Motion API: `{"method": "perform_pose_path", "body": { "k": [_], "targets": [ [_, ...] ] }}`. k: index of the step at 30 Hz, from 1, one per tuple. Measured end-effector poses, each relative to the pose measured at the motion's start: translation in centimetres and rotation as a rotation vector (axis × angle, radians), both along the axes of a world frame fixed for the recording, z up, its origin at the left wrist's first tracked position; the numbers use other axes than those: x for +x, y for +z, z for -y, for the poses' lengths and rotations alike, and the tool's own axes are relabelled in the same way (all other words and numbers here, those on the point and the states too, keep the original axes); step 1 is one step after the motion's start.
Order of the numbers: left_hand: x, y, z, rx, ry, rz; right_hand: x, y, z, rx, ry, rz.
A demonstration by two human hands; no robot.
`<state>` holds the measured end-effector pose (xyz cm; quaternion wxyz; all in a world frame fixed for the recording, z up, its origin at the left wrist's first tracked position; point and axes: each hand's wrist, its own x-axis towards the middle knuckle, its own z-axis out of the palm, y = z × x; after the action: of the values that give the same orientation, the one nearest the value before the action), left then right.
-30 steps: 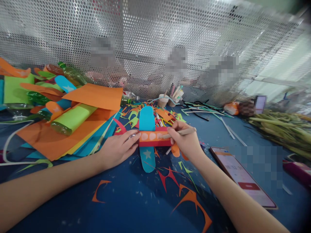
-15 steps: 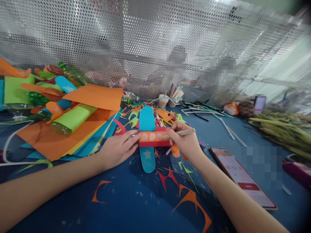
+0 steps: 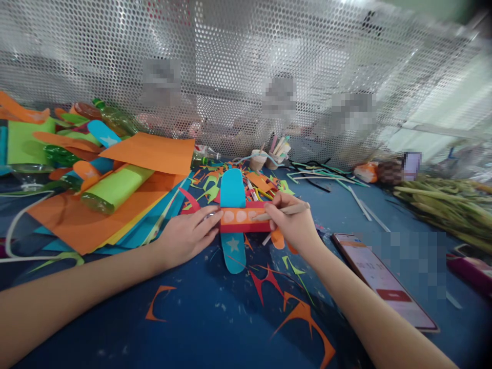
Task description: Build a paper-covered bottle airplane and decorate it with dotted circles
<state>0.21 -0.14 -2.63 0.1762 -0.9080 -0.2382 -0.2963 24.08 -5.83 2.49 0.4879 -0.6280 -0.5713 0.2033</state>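
Observation:
A small paper airplane (image 3: 232, 187) lies across the middle in front of me. Its red body carries an orange strip with a row of pale round windows, and its blue wings stick out above and below, the lower one bearing a pale star. My left hand (image 3: 190, 236) is closed on the left end of the body, its fingertips at the edge. In my right hand (image 3: 292, 220) a slim pale pen (image 3: 290, 208) is pinched, its tip on the orange strip by the rightmost windows. Fingers of that hand also touch the body's right end.
Paper sheets (image 3: 149, 154) and wrapped bottles (image 3: 115, 189) are heaped on the left. Paper scraps (image 3: 307, 318) litter the blue table (image 3: 184, 328). Two cups (image 3: 257, 160) stand behind the airplane. A phone (image 3: 384, 282) lies by my right forearm; dried stalks (image 3: 449, 200) are farther right.
The pen's tip has shifted very slightly on the orange strip. Both hands and the airplane are otherwise in the same place.

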Motion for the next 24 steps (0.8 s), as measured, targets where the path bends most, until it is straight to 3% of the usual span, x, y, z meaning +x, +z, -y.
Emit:
{"method": "perform_pose_path", "body": {
  "k": [24],
  "targets": [
    [-0.05, -0.03, -0.07, -0.013, 0.000, -0.005, -0.05, 0.05, 0.06, 0.008, 0.003, -0.012]
  ]
}}
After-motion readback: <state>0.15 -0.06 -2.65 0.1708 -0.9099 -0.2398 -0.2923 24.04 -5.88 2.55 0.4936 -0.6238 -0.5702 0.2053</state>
